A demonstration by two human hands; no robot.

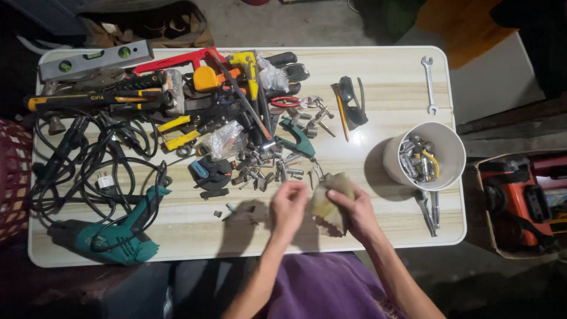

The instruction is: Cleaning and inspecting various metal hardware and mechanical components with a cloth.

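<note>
My right hand (354,211) grips a crumpled beige rag (329,201) just above the table's front edge. Close beside it, my left hand (288,205) has its fingers curled, pinching something small against the rag; what it pinches is too small to make out. Just beyond both hands lies a scatter of several small metal bolts and sockets (263,165). A white bucket (446,142) holding metal parts and a yellow-handled piece stands to the right of my right hand.
The light wood-grain table (390,71) carries a heap of hand tools at the left: a green power drill (112,236) with black cords, a spirit level (94,59), a red hacksaw (177,59), dark safety glasses (352,106), a spanner (430,85), pliers (430,210). A toolbox (520,201) sits on the floor at the right.
</note>
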